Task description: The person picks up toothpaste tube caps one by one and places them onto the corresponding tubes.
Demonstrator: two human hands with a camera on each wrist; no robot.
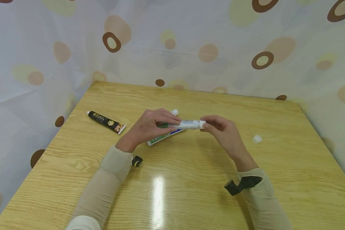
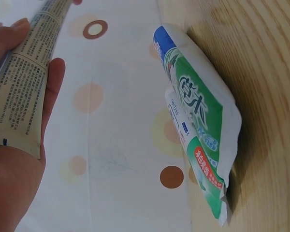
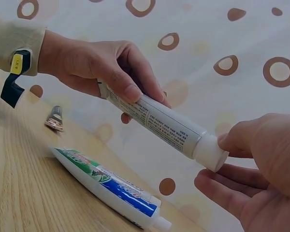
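My left hand [image 1: 149,126] grips a white toothpaste tube [image 3: 159,121] by its body, raised above the table and roughly level. At its right end, my right hand [image 1: 225,135] pinches the white cap [image 1: 202,124] between thumb and fingers; the cap sits on the tube's end. Below and behind them lies a green, blue and white toothpaste tube [image 3: 106,186]. A slimmer white and green tube [image 2: 193,150] lies against it. The left hand hides part of both in the head view.
A black toothpaste tube [image 1: 106,122] lies at the table's left side, its white nozzle pointing to the back left. On the right, a loose white cap [image 1: 257,139] rests on the wooden table [image 1: 189,191]. A patterned curtain [image 1: 189,38] hangs behind the table.
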